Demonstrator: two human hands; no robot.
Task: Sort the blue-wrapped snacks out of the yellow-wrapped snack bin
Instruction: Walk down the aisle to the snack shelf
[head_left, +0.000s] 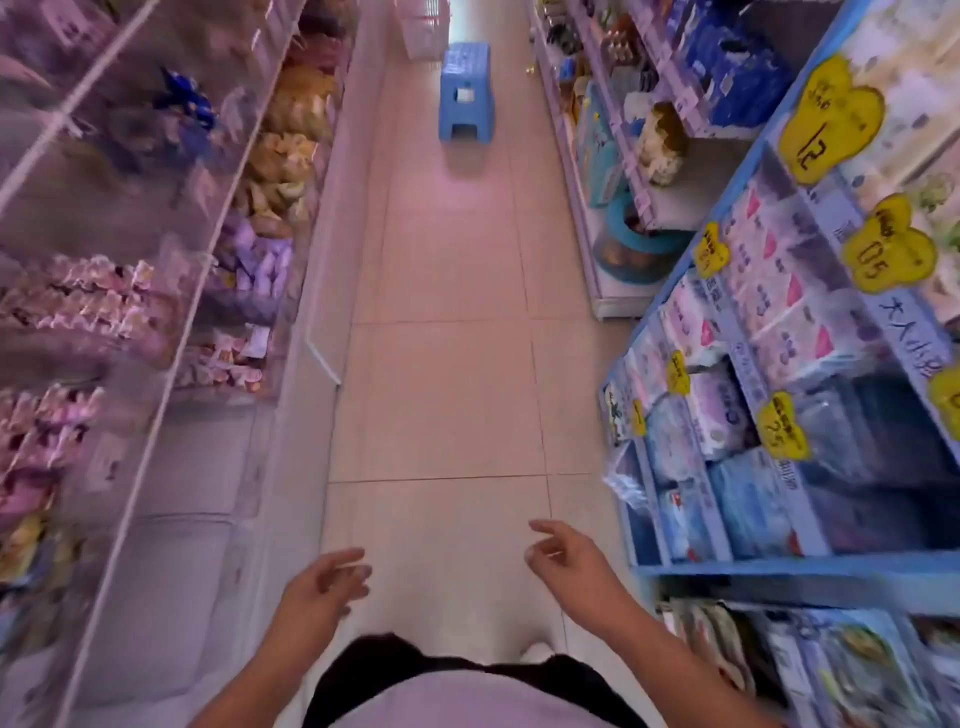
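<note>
While the yellow-wrapped snacks sit in the clear bins up and left of the fingers, both the left hand and right hand hang loosely curled, holding nothing. The person seems between picks; next they likely must turn left, though which bin holds blue-wrapped snacks is unclear.

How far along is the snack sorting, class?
Nothing looks done. Both the left hand and right hand are empty over the aisle floor. Blue-wrapped snacks sit in the clear bins on the left; finding and sorting the yellow-wrapped bin remains.
</note>
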